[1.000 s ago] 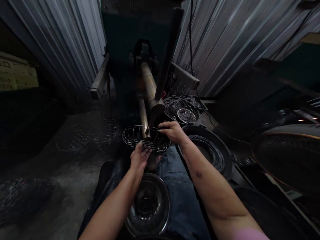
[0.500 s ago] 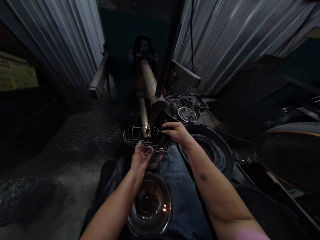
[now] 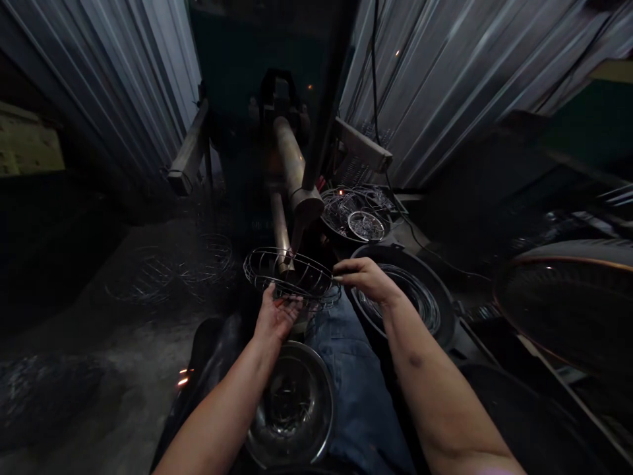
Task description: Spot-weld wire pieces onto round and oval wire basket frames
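Observation:
An oval wire basket (image 3: 277, 267) sits tilted over the lower brass-coloured welder arm (image 3: 281, 227), under the tip of the upper electrode (image 3: 306, 201). My left hand (image 3: 277, 315) holds the basket's near rim from below, fingers curled on the wires. My right hand (image 3: 366, 280) is at the basket's right end, fingers bent over the rim; whether it grips the wire is unclear. A few sparks lie on the floor at lower left.
A shiny metal bowl (image 3: 291, 402) rests by my left knee. A dark round tub (image 3: 445, 316) with wire rings is under my right wrist, and a tray of wire parts (image 3: 356, 218) beyond it. Finished wire baskets (image 3: 173, 270) lie on the floor at left. Corrugated metal walls on both sides.
The basket has been turned and tilted on the welder arm. My right hand slid from the basket's top near the electrode to its right end. Sparks now show on the floor.

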{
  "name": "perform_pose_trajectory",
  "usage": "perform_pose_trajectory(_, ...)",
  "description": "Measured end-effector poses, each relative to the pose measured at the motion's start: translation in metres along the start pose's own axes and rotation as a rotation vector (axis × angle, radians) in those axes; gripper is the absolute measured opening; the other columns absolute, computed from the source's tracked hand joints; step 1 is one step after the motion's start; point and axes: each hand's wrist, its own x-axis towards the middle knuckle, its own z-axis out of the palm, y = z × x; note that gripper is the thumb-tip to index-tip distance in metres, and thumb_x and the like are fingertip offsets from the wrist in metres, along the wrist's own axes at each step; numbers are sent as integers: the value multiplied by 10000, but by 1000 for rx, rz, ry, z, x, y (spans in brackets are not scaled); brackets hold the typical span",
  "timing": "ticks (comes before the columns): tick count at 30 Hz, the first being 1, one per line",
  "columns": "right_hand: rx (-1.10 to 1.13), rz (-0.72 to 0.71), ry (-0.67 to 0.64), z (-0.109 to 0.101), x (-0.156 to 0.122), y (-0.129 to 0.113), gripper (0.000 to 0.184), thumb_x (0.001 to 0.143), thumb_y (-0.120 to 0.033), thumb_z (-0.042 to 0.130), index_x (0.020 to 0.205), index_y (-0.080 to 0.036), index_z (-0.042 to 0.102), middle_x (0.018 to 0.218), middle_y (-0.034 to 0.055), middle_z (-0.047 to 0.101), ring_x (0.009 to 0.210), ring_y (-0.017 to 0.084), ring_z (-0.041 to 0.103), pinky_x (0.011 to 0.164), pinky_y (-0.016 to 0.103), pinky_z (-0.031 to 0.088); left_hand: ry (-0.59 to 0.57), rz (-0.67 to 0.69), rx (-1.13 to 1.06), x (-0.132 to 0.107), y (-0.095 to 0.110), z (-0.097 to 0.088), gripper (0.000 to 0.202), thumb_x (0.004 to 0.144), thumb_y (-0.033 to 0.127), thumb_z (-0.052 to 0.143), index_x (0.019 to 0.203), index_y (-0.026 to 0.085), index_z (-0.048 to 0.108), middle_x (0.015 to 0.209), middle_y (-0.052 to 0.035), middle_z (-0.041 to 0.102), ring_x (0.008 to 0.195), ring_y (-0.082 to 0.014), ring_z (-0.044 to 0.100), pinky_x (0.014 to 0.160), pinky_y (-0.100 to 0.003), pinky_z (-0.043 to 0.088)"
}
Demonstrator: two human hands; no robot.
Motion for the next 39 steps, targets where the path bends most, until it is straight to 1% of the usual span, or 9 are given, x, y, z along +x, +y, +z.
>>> perform_pose_trajectory(10,-2,-75,75,29,23,-15,282,491,-324,776,703,-149,717,598,-14,607,565,120,503,581,276,416,-7,-12,-9,-1,6,3,473,858,515,552,940,50,582,721,-149,629,625,-202,642,541,-282,556)
perform_pose_trajectory(14,16,-111,90,23,15,-8,286,556,-350,769,752,-148,719,627,-11,612,582,119,509,580,264,406,-19,-22,225,0,8,-11,532,851,558,531,904,35,610,745,-179,635,652,-226,650,520,-291,525)
perform_pose_trajectory(16,10,-116,76,17,10,-2,299,597,-365,764,798,-148,726,654,-8,620,596,119,514,591,266,405,-24,197,416,-4,9,-21,427,773,471,676,891,62,642,778,-155,642,712,-235,658,593,-303,531)
perform_pose_trajectory(18,10,-97,55,10,5,6,306,599,-366,770,808,-147,730,660,-7,624,594,118,513,602,272,409,-55,619,571,-10,9,-29,392,615,293,828,942,133,682,932,-122,659,899,-247,651,778,-313,525)
perform_pose_trajectory(20,26,-78,53,5,4,14,302,573,-353,784,787,-146,732,639,-11,619,578,114,502,601,276,409,-114,997,674,-14,7,-31,556,486,146,872,1011,215,701,1143,-93,627,1142,-262,558,992,-316,425)
perform_pose_trajectory(22,40,-78,75,5,4,21,286,549,-340,791,754,-149,730,607,-17,603,558,110,488,585,275,403,-188,1151,735,-16,4,-25,645,439,82,870,1042,240,704,1247,-88,588,1270,-277,457,1102,-329,303)
perform_pose_trajectory(28,29,-131,146,13,-1,22,270,563,-356,776,752,-168,731,615,-7,608,554,123,491,563,281,412,-207,1090,664,-10,-6,-5,674,389,-45,830,993,232,718,1144,-82,640,1266,-283,465,1118,-339,277)
perform_pose_trajectory(33,11,-141,150,25,-2,9,299,557,-368,775,776,-169,733,680,9,646,621,145,544,618,295,444,-161,1051,558,-19,-6,-6,671,421,-88,784,1012,222,706,1148,-80,625,1234,-274,497,1093,-343,326)
perform_pose_trajectory(39,48,-145,188,37,9,5,276,555,-379,745,731,-171,706,660,6,621,598,134,509,573,274,412,-194,1097,647,-12,1,-8,687,417,-49,812,1041,215,694,1146,-94,619,1236,-290,486,1093,-349,322)
